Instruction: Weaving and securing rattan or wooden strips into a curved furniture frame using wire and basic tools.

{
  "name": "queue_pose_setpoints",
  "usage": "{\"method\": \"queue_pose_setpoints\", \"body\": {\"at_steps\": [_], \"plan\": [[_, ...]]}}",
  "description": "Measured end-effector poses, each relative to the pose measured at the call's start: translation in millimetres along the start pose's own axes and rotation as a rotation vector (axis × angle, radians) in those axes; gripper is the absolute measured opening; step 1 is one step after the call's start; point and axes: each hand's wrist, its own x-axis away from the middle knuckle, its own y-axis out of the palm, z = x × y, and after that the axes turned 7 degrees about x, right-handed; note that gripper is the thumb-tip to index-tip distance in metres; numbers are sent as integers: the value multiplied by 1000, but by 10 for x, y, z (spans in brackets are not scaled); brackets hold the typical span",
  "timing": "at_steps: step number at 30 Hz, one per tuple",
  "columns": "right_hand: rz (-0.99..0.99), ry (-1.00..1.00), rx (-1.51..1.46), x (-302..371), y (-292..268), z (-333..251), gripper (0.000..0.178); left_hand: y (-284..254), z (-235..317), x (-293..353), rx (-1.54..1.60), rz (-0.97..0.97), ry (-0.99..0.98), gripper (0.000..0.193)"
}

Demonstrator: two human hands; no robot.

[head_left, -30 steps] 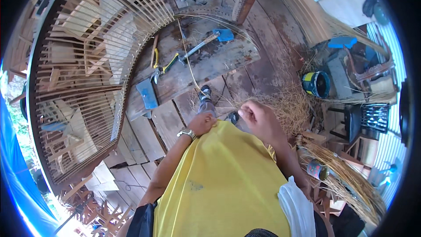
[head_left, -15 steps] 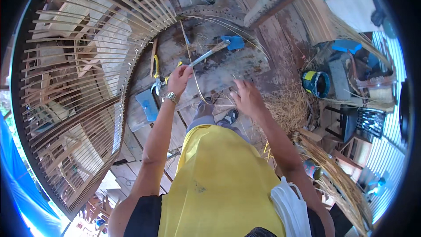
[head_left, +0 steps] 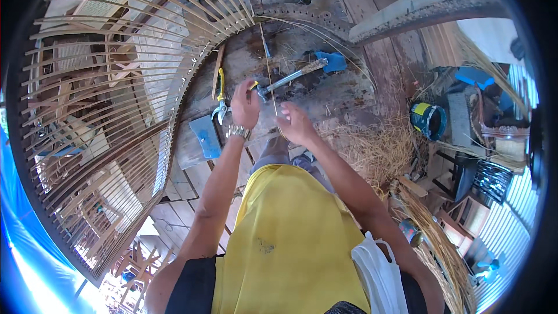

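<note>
A thin pale cane strand (head_left: 268,61) runs from the curved wooden rim (head_left: 285,11) of a large frame down toward my hands. My right hand (head_left: 297,125) is closed, thumb and fingers pinching the strand near its lower part. To the left of the strand, my left hand (head_left: 245,104) is raised with its fingers stretched out, holding nothing that I can see. Past the hands lies a hammer-like tool (head_left: 290,78) with a silvery shaft. Yellow-handled shears (head_left: 220,93) rest just left of my left hand.
Slender rods (head_left: 116,52) span the large frame on the left. A blue flat piece (head_left: 205,136) and a blue cloth (head_left: 332,61) lie on the boards. Loose straw-like fibres (head_left: 378,151), a dark bucket (head_left: 428,120) and cane bundles (head_left: 433,221) are at the right.
My left hand has come off the strand and turned upright. My right hand has moved left and in to the strand and closed on it. The whole view has shifted slightly.
</note>
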Motion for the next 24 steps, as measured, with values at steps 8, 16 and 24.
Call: {"method": "queue_pose_setpoints", "body": {"at_steps": [8, 16, 24], "plan": [[-22, 265, -1010, 151, 405, 356, 40, 491, 559, -225, -519, -239, 404, 70], [-23, 71, -449, 2093, -693, 1259, 33, 608, 578, -198, -628, -155, 495, 30], [-57, 608, -350, 7511, -704, 3939, 34, 550, 946, 502, -708, -127, 592, 42]]}}
